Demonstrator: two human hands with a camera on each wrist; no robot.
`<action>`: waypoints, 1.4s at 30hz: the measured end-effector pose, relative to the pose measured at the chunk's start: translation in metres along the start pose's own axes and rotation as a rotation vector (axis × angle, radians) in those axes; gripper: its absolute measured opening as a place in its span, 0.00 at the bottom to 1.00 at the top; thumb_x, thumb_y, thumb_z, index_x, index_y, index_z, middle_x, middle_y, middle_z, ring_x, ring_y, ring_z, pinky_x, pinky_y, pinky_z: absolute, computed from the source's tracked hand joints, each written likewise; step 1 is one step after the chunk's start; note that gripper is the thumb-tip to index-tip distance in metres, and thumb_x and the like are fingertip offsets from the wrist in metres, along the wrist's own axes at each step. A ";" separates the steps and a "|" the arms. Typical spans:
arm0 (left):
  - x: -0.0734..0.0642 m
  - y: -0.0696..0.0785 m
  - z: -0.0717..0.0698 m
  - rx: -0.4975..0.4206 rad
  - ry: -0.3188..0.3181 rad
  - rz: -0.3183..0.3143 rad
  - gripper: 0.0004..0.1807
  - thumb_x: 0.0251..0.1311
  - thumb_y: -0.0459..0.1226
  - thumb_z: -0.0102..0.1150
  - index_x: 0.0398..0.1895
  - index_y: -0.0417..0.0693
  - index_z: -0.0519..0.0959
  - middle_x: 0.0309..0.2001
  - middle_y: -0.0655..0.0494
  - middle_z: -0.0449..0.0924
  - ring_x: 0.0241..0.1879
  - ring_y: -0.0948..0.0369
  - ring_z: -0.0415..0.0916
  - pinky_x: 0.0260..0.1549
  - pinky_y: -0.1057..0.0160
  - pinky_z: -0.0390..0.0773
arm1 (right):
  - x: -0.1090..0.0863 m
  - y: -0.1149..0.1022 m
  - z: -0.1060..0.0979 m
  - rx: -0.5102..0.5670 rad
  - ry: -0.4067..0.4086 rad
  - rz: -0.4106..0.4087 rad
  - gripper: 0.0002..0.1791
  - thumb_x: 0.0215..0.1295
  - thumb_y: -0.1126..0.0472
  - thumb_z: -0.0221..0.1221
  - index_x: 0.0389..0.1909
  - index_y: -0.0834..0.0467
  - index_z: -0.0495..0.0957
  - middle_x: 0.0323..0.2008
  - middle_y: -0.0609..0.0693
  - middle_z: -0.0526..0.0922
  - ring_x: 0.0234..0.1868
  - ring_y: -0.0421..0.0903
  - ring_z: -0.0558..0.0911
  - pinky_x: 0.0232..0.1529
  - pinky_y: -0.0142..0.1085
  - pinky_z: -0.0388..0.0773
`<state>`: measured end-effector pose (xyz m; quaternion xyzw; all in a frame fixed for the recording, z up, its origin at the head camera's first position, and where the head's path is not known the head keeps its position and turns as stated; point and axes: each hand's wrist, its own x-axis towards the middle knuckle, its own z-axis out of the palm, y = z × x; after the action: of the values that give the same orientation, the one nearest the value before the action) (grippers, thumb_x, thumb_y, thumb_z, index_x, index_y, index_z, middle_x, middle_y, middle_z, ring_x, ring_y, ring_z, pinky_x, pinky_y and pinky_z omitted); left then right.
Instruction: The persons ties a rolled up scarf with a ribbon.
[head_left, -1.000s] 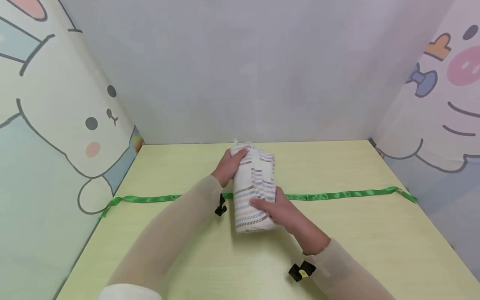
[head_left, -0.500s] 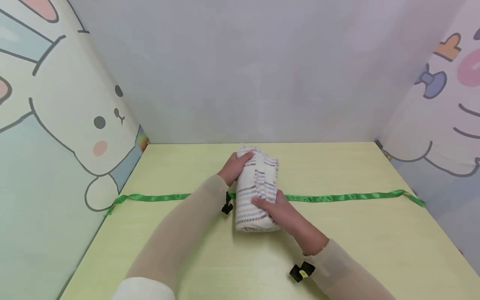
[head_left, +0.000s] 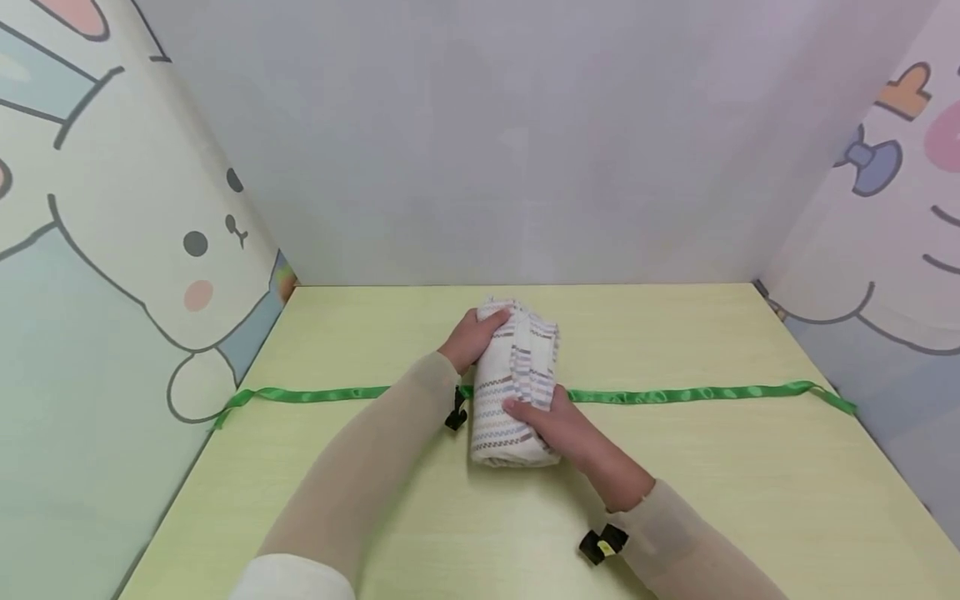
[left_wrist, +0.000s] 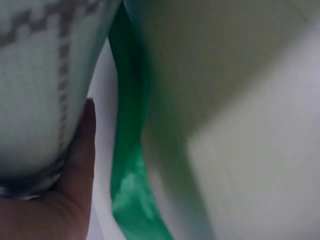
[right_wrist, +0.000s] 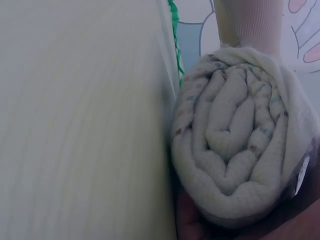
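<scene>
White woven cloth with brown and blue stripes, wound into a thick roll point(head_left: 507, 377), lies lengthwise from near to far between our hands, over the middle of the shiny green ribbon point(head_left: 675, 395). Our left hand point(head_left: 469, 338) grips its far left side, our right hand point(head_left: 557, 425) its near right side; we see both thumbs on top, the other fingers mostly hidden. At the near end we see spiralled layers. Whether the roll touches the pale yellow-green wood-grain counter point(head_left: 720, 483), we cannot tell.
</scene>
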<state>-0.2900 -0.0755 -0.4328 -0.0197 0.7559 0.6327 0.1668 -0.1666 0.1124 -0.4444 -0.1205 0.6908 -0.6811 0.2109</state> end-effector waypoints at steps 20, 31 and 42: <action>-0.003 -0.002 -0.001 0.161 0.071 -0.045 0.44 0.68 0.69 0.51 0.72 0.47 0.63 0.50 0.49 0.77 0.44 0.53 0.80 0.44 0.56 0.82 | 0.007 0.002 -0.012 -0.189 -0.035 0.075 0.26 0.75 0.42 0.59 0.62 0.56 0.74 0.44 0.54 0.88 0.42 0.53 0.89 0.44 0.44 0.84; -0.018 -0.003 -0.011 0.181 0.049 -0.070 0.44 0.73 0.65 0.47 0.81 0.50 0.52 0.59 0.47 0.74 0.54 0.51 0.77 0.56 0.51 0.77 | 0.002 -0.009 -0.022 -0.335 0.008 0.166 0.36 0.70 0.34 0.60 0.62 0.59 0.71 0.43 0.52 0.86 0.39 0.49 0.87 0.40 0.43 0.83; -0.055 -0.008 -0.012 0.506 0.109 0.091 0.39 0.73 0.61 0.48 0.78 0.49 0.60 0.66 0.48 0.73 0.61 0.50 0.74 0.59 0.48 0.75 | 0.009 -0.026 -0.047 -0.697 0.149 0.225 0.42 0.62 0.27 0.63 0.57 0.61 0.76 0.46 0.54 0.82 0.43 0.51 0.80 0.40 0.43 0.79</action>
<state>-0.2385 -0.0992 -0.4236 0.0224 0.8981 0.4283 0.0968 -0.1990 0.1488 -0.4209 -0.0583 0.9035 -0.3846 0.1798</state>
